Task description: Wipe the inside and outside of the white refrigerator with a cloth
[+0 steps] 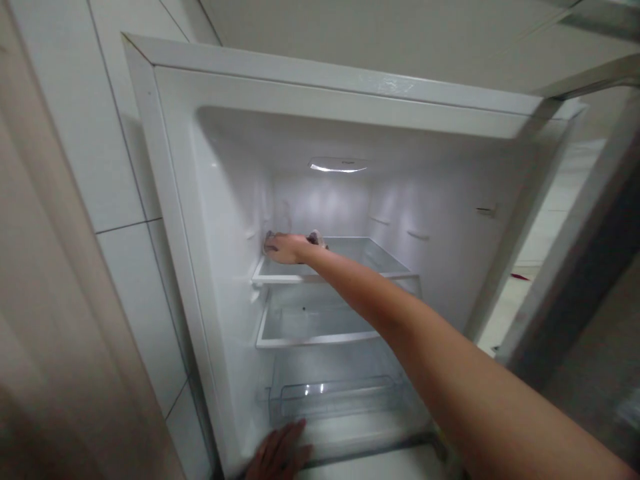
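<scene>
And here's the white fridge point(360, 87), wide open and filling most of the view. Down the left edge runs a blurred beige panel point(55, 280), with pale tiled wall point(117, 267) between it and the cabinet. Over on the right, the dark, blurred door point(600, 300) stands swung out, leaving a narrow gap beside the frame.

Right across the middle comes the bare right arm point(415, 313), hiding the right ends of both shelves! Inside, the upper glass shelf point(370, 257) sits above the lower glass shelf point(287, 327), and beneath them is a clear drawer point(335, 397), lights glinting on its front.

Now the hands! The left hand point(277, 450) is low down by the fridge's bottom edge, fingers stretched out, blurred and partly cut off; whether it grips anything, I can't tell. The right hand point(285, 248) is deep inside, above the upper shelf by the left wall, fingers bent; grasping or merely pressing, I can't tell.

Overhead sits a lamp cover point(339, 165). Just behind the right wrist peeks a crumpled light-and-dark thing point(317, 238), too small to identify. A red sliver point(521, 277) shows through the door gap, and one dark speck point(303, 309) dots the lower shelf.
</scene>
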A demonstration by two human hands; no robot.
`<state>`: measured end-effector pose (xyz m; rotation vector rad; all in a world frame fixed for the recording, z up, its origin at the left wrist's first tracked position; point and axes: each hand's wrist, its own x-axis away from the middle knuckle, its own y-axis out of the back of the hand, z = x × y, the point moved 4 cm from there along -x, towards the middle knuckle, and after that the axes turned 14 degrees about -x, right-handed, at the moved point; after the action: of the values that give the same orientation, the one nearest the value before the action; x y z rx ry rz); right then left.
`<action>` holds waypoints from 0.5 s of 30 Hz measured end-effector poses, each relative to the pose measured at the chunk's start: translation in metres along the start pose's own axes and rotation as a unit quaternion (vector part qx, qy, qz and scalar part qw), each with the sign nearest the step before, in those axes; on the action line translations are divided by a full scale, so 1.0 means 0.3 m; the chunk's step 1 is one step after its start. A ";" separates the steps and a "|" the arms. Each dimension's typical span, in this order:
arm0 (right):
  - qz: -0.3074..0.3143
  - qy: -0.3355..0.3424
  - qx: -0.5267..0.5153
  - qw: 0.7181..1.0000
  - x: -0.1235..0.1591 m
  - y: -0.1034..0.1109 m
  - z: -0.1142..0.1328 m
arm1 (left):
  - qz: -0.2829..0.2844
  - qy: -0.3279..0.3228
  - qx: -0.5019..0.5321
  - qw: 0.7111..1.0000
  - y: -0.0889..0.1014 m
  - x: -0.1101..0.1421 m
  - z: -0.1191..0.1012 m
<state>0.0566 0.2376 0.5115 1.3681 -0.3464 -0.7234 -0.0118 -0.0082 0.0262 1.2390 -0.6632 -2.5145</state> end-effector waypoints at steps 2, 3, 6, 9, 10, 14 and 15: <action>0.006 0.060 -0.012 0.998 0.093 0.006 0.026 | 0.015 -0.011 0.008 1.000 0.025 -0.021 0.016; 0.013 0.093 -0.019 0.995 0.140 0.011 0.034 | 0.025 -0.007 0.013 1.000 0.044 -0.036 0.025; 0.026 0.136 -0.035 0.990 0.272 0.043 0.007 | 0.039 0.015 0.036 0.998 0.117 -0.087 0.047; 0.006 0.004 -0.006 1.000 0.362 0.094 -0.113 | 0.035 0.021 0.065 0.997 0.178 -0.130 0.062; -0.006 -0.059 0.010 0.998 0.384 0.110 -0.159 | 0.035 0.021 0.073 0.996 0.190 -0.138 0.065; -0.056 -0.195 0.047 0.978 0.414 0.127 -0.237 | 0.050 0.021 0.092 0.994 0.199 -0.139 0.066; -0.062 -0.192 0.048 0.978 0.410 0.119 -0.222 | 0.054 0.020 0.093 0.994 0.198 -0.136 0.065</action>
<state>0.1983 0.2098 0.5106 1.3454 -0.6119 -1.0915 -0.0010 -0.0367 0.0944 1.2749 -0.9454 -2.3778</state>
